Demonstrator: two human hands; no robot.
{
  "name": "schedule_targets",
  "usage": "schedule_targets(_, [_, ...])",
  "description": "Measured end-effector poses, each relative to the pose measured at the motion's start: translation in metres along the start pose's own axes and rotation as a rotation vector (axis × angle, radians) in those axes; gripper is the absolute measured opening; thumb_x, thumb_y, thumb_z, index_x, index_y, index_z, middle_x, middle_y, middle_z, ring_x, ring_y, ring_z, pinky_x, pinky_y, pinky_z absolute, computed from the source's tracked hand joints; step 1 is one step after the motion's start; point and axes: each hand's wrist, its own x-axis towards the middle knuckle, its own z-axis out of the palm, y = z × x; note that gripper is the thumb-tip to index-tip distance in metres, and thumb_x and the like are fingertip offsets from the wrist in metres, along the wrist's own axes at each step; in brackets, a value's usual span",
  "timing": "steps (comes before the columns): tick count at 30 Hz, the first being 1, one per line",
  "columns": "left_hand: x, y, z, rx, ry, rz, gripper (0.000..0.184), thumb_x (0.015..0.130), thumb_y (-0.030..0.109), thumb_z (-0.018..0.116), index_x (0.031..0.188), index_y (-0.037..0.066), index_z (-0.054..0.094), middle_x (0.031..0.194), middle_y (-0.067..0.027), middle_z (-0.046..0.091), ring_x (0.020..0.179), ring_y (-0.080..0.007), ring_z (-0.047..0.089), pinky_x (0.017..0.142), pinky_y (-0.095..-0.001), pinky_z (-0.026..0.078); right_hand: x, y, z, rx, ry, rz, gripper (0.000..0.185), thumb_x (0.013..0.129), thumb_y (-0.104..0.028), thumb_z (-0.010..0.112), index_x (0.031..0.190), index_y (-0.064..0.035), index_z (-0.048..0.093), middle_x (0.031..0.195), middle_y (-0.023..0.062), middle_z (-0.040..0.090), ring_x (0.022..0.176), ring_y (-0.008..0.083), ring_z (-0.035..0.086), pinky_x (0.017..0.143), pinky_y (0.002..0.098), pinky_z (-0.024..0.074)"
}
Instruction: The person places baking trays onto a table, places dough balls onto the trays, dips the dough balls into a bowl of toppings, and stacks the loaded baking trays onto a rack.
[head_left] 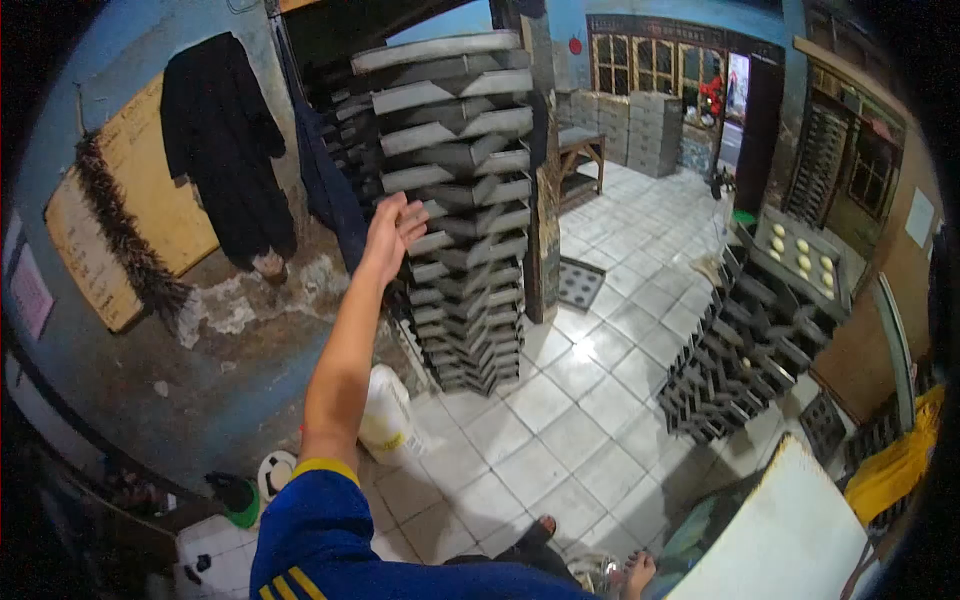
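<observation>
My left hand [395, 235] reaches out at the end of a raised bare arm with a blue sleeve. Its fingers are slightly curled and apart, with nothing visible in them. The hand overlaps the left side of a tall stack of grey metal trays [455, 155], piled crosswise; whether it touches them I cannot tell. My right hand is out of view.
A second tray stack [740, 350] on the right bears a top tray [842, 262] with pale dough balls. Another tray [580, 283] lies on the tiled floor. A white sack [388, 415] stands below my arm. A white panel [780, 530] fills the lower right.
</observation>
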Motion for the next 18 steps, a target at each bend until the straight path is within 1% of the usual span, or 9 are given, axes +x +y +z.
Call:
schedule_targets(2, [0.031,0.028,0.006,0.039,0.064,0.093,0.054,0.105,0.041,0.064,0.146,0.01,0.046,0.137,-0.0147,0.063,0.119,-0.03,0.069,0.099,-0.044,0.056,0.003,-0.009,0.015,0.195,0.006,0.074,0.029,0.109,-0.026,0.06,0.116,-0.0009,0.072,0.091,0.0113,0.075,0.071,0.0185,0.07,0.059,0.0302,0.0538])
schedule_targets(3, [0.12,0.028,0.001,-0.07,0.102,0.154,0.052,0.105,0.04,0.064,0.143,0.01,0.047,0.134,-0.0145,0.064,0.115,-0.0292,0.068,0.099,-0.044,0.055,0.075,-0.104,0.058,0.163,-0.018,-0.008,0.033,0.107,-0.031,0.061,0.118,-0.0012,0.072,0.097,0.011,0.076,0.077,0.0205,0.071,0.064,0.0339,0.0562])
schedule_targets(4, [0.158,0.039,-0.017,-0.029,0.083,0.161,0.052,0.104,0.042,0.065,0.141,0.009,0.048,0.131,-0.0153,0.063,0.113,-0.0287,0.066,0.099,-0.045,0.054,0.085,-0.128,0.099,0.169,-0.069,-0.017,0.039,0.106,-0.036,0.063,0.12,-0.0015,0.072,0.103,0.0107,0.076,0.083,0.0225,0.072,0.07,0.0377,0.0585])
schedule_targets(7, [0.234,0.072,-0.056,0.034,0.104,0.177,0.062,0.102,0.047,0.067,0.147,0.01,0.046,0.133,-0.019,0.06,0.111,-0.0293,0.067,0.091,-0.0406,0.055,0.061,-0.284,0.214,0.157,-0.382,-0.137,0.04,0.109,-0.034,0.06,0.13,-0.0006,0.07,0.12,0.0123,0.075,0.096,0.0214,0.073,0.085,0.0353,0.0583])
schedule_targets(9, [0.286,0.08,-0.087,0.033,0.149,0.184,0.079,0.102,0.05,0.066,0.163,0.012,0.033,0.143,-0.0293,0.054,0.112,-0.0343,0.068,0.098,-0.0424,0.057,0.102,-0.356,0.274,0.053,-0.48,-0.278,0.044,0.109,-0.035,0.061,0.134,0.0015,0.067,0.124,0.0129,0.074,0.101,0.021,0.072,0.09,0.0354,0.0575])
schedule_targets(12, [0.357,0.105,-0.12,0.023,0.142,0.113,0.092,0.103,0.056,0.064,0.171,0.016,0.019,0.148,-0.0367,0.048,0.116,-0.0381,0.067,0.102,-0.0431,0.058,0.063,-0.562,0.368,0.103,-0.645,-0.504,0.053,0.11,-0.043,0.06,0.138,0.0007,0.066,0.128,0.0115,0.073,0.113,0.0197,0.069,0.098,0.0335,0.0539])
schedule_targets(15, [0.4,0.125,-0.137,0.025,0.014,0.099,0.105,0.102,0.061,0.065,0.174,0.018,0.002,0.153,-0.0425,0.04,0.12,-0.0405,0.066,0.1,-0.0439,0.061,0.045,-0.746,0.475,0.016,-0.636,-0.718,0.05,0.111,-0.044,0.057,0.134,-0.001,0.071,0.127,0.0086,0.073,0.112,0.0188,0.066,0.099,0.0321,0.0518])
schedule_targets(17, [0.415,0.137,-0.126,-0.002,0.035,-0.013,0.112,0.101,0.058,0.067,0.173,0.015,-0.006,0.157,-0.0435,0.035,0.121,-0.0416,0.065,0.097,-0.0475,0.063,0.077,-0.863,0.555,-0.074,-0.56,-1.077,0.057,0.109,-0.05,0.059,0.134,-0.0002,0.07,0.127,0.0106,0.074,0.11,0.02,0.067,0.098,0.0319,0.0522])
schedule_targets(18, [0.415,0.139,-0.117,-0.021,0.002,-0.031,0.108,0.099,0.059,0.07,0.171,0.012,0.003,0.151,-0.0409,0.042,0.124,-0.0423,0.064,0.101,-0.0501,0.062,0.084,-0.918,0.598,0.037,-0.56,-1.088,0.057,0.108,-0.052,0.059,0.129,-0.0007,0.072,0.114,0.008,0.073,0.101,0.0185,0.064,0.091,0.032,0.0519])
